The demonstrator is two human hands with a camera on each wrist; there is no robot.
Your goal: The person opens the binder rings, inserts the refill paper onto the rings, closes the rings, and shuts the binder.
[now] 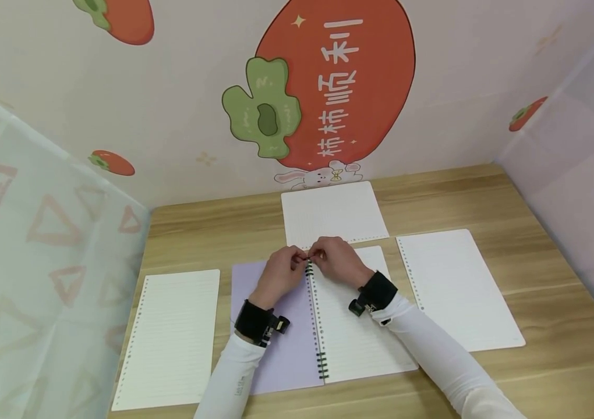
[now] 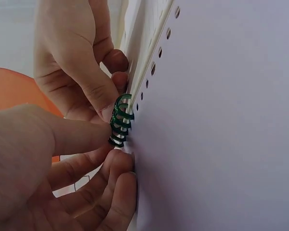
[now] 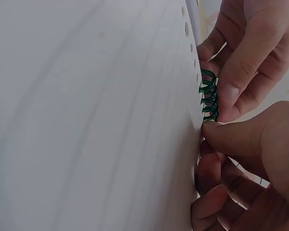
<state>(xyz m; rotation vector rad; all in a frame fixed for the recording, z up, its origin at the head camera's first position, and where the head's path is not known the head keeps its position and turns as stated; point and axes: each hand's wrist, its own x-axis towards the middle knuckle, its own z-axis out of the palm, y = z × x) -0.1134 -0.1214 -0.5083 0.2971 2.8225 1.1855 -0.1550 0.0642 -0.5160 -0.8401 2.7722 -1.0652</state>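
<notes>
A notebook lies open on the table, with a purple cover [image 1: 294,361] at left and white lined pages [image 1: 354,349] at right. One green binding ring clip [image 2: 120,125] sits in the holes at the far end of its spine. My left hand [image 1: 280,272] pinches this clip between thumb and fingers. From the other side, my right hand [image 1: 338,262] pinches it too, thumb close to the left thumb. In the right wrist view, several green loops pass through the page edge. A second green ring clip [image 1: 322,365] binds the near end. Between them, the spine holes are bare.
A loose lined sheet [image 1: 171,337] with punched holes lies at left. Another white punched sheet [image 1: 459,291] lies at right, and a third sheet [image 1: 333,212] at the back against the wall. Printed panels stand around the wooden table [image 1: 444,203].
</notes>
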